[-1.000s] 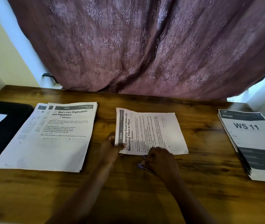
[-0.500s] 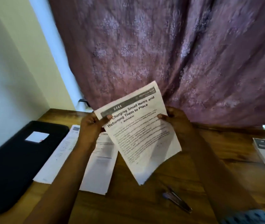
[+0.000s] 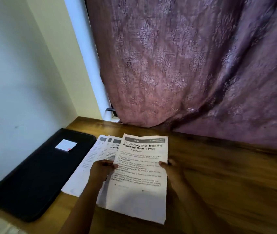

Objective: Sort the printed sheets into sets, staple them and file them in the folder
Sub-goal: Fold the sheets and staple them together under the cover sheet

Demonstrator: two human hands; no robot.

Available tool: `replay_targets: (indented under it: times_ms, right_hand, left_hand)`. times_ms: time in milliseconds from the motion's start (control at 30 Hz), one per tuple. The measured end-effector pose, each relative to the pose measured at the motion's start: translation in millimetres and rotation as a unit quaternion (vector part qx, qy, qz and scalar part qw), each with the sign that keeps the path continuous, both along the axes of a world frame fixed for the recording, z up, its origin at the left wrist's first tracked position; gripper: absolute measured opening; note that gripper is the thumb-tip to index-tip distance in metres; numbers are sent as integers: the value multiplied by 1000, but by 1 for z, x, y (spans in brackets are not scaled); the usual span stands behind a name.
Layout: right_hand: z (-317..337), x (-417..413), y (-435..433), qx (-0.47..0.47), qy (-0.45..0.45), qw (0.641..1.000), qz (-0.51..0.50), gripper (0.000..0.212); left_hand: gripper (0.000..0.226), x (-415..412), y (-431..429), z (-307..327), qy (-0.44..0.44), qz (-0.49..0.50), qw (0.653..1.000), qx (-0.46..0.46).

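Observation:
A printed set headed "Charging Small Items and Returning Them to Place" is low over the wooden desk, overlapping the right side of a fanned pile of other printed sheets. My left hand pinches its left edge with the thumb on top. On the opposite edge my right hand grips it, thumb on the page. A black folder with a small white label lies flat at the left, beside the pile. The stapler is out of view.
A mauve patterned curtain hangs down to the back of the wooden desk. A pale wall closes off the left side. The desk's front edge shows at the bottom left.
Both hands lifted the "Charging Small Items" set off the desk, turned it upright, then carried it left and lowered it onto the pile. The view swung left, so the stapler and right stack left view.

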State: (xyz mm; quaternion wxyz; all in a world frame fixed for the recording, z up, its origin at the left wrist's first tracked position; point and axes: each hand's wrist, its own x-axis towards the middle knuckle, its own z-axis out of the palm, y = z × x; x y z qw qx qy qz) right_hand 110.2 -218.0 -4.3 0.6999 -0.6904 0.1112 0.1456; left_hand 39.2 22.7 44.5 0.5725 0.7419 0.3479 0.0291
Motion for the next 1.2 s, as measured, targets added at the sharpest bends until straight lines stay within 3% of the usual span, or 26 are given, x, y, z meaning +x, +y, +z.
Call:
replay_targets:
  times_ms: [167, 267, 400, 533, 733, 833, 900, 1000, 1100, 1200]
  right_hand:
    - [-14, 7, 20, -75, -22, 996, 42, 1]
    - [-17, 9, 22, -132, -43, 988, 64, 2]
    - [-15, 10, 22, -196, -58, 975, 87, 26]
    - [-11, 16, 24, -211, -18, 972, 103, 10]
    - [2, 14, 25, -249, 10, 963, 102, 26]
    - [15, 11, 15, -260, -3, 960, 107, 63]
    - [23, 5, -7, -308, -39, 946, 97, 74]
    - [40, -14, -68, -336, -95, 935, 56, 62]
    - [51, -36, -165, -332, -137, 933, -33, 43]
    - [60, -57, -273, -369, -142, 910, -127, 33]
  left_hand:
    - [9, 6, 18, -25, 11, -32, 984, 175]
    - [20, 8, 24, -38, 35, -36, 975, 215]
    - [26, 8, 20, -45, 42, -39, 956, 287]
    - [28, 8, 17, -52, 64, -50, 937, 340]
    - [32, 13, 22, -55, 78, -71, 935, 340]
    - [39, 13, 15, -47, 76, -64, 930, 354]
    - [44, 13, -7, -32, 28, -33, 927, 372]
    - [44, 12, -72, -4, -91, -39, 925, 367]
    - [38, 14, -170, 6, -186, -157, 922, 302]
    - [37, 12, -279, -4, -218, -313, 905, 188]
